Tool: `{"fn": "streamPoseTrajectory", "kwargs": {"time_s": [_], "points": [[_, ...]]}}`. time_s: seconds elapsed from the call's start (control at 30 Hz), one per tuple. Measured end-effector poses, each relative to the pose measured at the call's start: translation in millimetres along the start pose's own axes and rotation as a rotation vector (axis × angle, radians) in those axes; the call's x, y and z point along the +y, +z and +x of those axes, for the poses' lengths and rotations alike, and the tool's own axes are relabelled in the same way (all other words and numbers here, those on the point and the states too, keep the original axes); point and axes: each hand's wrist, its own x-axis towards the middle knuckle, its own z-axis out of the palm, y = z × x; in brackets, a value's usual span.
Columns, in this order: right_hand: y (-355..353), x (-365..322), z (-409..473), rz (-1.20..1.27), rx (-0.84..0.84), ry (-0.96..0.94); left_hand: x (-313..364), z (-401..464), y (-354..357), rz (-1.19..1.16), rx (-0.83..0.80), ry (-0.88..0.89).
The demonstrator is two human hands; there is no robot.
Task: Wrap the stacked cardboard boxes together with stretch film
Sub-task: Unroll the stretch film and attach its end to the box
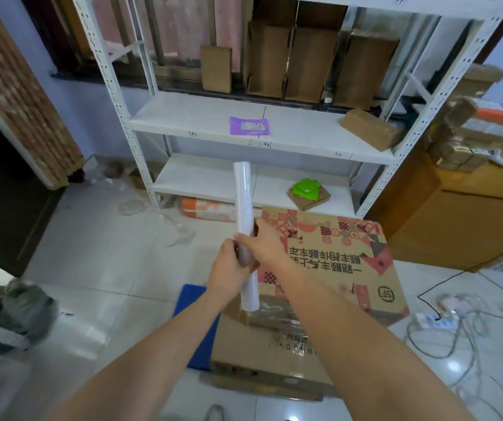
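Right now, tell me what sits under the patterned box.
The patterned box lies on a plain brown box with film already across its near face. A blue mat shows at the stack's left. The floor under the stack is covered.

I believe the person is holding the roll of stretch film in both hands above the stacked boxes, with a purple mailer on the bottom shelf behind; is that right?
Nearly: the head view shows the purple mailer on the shelf above the bottom one. Both hands, left hand and right hand, do hold the stretch film roll above the stacked boxes.

stretch film roll (245, 205): white, near upright, held above floor | cardboard boxes (329, 268): 2 stacked on tiles, patterned one on top, clear film on lower front
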Motion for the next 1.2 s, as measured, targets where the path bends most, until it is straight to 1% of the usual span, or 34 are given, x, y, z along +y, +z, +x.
{"fn": "streamPoseTrajectory", "kwargs": {"time_s": [0.07, 0.13, 0.17, 0.2, 0.27, 0.33, 0.37, 0.4, 0.47, 0.53, 0.57, 0.63, 0.8, 0.93, 1.03, 1.13, 1.2], "points": [[6.0, 4.6, -3.1, -0.01, -0.004, 0.015, -15.0, -1.4, -9.9, -0.084, -0.038, 0.03], [7.9, 8.6, -11.2, 0.013, -0.06, 0.041, -30.1, -2.2, -21.6, -0.195, 0.003, 0.028], [8.3, 11.6, -15.2, 0.052, -0.093, 0.059, -35.2, -0.7, -27.5, -0.284, 0.048, -0.018], [8.5, 15.3, -19.8, 0.107, -0.127, 0.088, -39.3, 3.5, -31.4, -0.418, 0.095, -0.107], [8.8, 26.7, -28.4, 0.223, -0.206, 0.154, -41.9, 17.7, -36.9, -0.629, 0.116, -0.33], [8.3, 40.6, -37.3, 0.307, -0.298, 0.226, -41.6, 31.7, -40.6, -0.647, 0.015, -0.507], [7.1, 48.7, -41.4, 0.351, -0.337, 0.263, -40.3, 35.9, -40.7, -0.627, -0.066, -0.528], [5.5, 55.7, -46.6, 0.396, -0.369, 0.292, -39.2, 37.5, -39.6, -0.628, -0.149, -0.516], [2.1, 70.0, -57.0, 0.448, -0.419, 0.334, -36.8, 32.9, -35.0, -0.745, -0.29, -0.464], [-2.0, 83.2, -67.5, 0.456, -0.437, 0.364, -33.7, 22.2, -29.1, -0.875, -0.396, -0.461], [-4.5, 90.3, -71.8, 0.462, -0.438, 0.377, -34.1, 17.0, -24.4, -0.895, -0.434, -0.454], [-9.6, 103.1, -80.8, 0.481, -0.445, 0.4, -36.0, 5.5, -14.2, -0.85, -0.46, -0.428], [-19.2, 126.2, -108.8, 0.416, -0.462, 0.446, -50.8, -23.9, 2.1, -0.56, -0.365, -0.326], [-16.5, 148.0, -132.8, 0.34, -0.414, 0.494, -50.1, -54.7, 11.5, -0.475, -0.358, -0.321], [-12.7, 158.6, -146.9, 0.343, -0.389, 0.501, -49.4, -75.3, 20.6, -0.467, -0.318, -0.334], [-8.3, 164.5, -155.8, 0.358, -0.356, 0.496, -49.3, -92.3, 27.8, -0.411, -0.283, -0.291], [-4.1, 168.9, -159.8, 0.353, -0.319, 0.496, -50.0, -101.5, 31.4, -0.385, -0.272, -0.292]]}}
